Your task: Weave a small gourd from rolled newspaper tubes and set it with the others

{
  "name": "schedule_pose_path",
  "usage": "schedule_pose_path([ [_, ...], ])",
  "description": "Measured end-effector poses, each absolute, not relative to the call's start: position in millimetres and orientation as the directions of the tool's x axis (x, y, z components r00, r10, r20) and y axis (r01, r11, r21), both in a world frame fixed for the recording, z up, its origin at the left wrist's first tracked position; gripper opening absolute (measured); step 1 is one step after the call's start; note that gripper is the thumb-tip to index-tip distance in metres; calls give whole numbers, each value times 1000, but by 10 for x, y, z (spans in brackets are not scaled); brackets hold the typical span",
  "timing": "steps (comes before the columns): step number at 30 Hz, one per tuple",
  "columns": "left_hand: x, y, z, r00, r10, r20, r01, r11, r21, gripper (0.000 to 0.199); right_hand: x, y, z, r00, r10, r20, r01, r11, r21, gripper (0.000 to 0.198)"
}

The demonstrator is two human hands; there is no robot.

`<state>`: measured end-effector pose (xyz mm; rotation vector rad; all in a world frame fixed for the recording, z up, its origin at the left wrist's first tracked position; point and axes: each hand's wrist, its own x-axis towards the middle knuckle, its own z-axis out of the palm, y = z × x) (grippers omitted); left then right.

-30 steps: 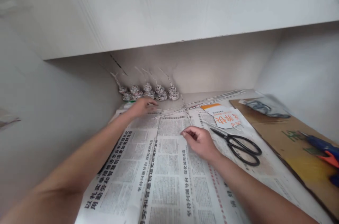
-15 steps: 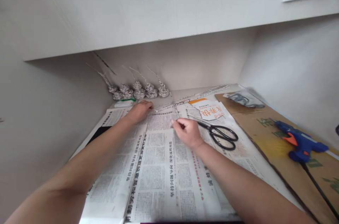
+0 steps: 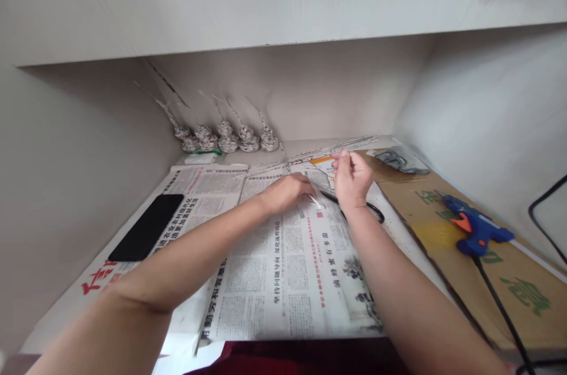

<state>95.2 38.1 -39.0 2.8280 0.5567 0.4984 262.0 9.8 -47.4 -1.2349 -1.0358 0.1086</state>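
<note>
My left hand (image 3: 290,193) is closed over the newspaper in the middle, its fingers round a thin rolled paper stick (image 3: 315,201) whose pale end sticks out to the right. My right hand (image 3: 352,177) is raised to the right of it, fingers pinched; what they hold, if anything, cannot be made out. Behind both hands, a bundle of long rolled paper sticks (image 3: 345,144) lies slantwise, crossed by others near its left part. Black-handled scissors (image 3: 380,212) lie beneath my right wrist, partly hidden. A white and orange printed card (image 3: 325,166) is mostly covered.
Several small gourd shapes woven from paper (image 3: 228,142) line the back left. Newspaper (image 3: 248,280) covers the table, with a black phone-like slab (image 3: 148,227) at left. At right, a blue glue gun (image 3: 481,227) and a plastic bag (image 3: 401,160) lie on cardboard (image 3: 416,201). A cabinet overhangs.
My left hand has moved right and nearer, from the sticks' left end to the middle. My right hand has risen and moved right, over the scissors and card. The view has shifted slightly.
</note>
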Motion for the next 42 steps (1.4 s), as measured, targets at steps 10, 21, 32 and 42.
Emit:
schedule_pose_path([
  [10, 802, 718, -429, 376, 894, 245, 810, -445, 382, 18, 2625, 115, -533, 521, 611, 595, 474, 372, -798, 36],
  [21, 1363, 1091, -607, 485, 823, 295, 752, -565, 340, 28, 2685, 141, -496, 568, 555, 608, 449, 410, -794, 28],
  [32, 1133, 749, -396, 557, 758, 339, 627, -652, 427, 20, 2658, 95, -459, 537, 564, 628, 503, 384, -774, 29],
  [42, 851, 586, -487, 251, 962, 111, 854, -274, 442, 26, 2693, 75, -438, 517, 578, 631, 547, 344, -764, 27],
])
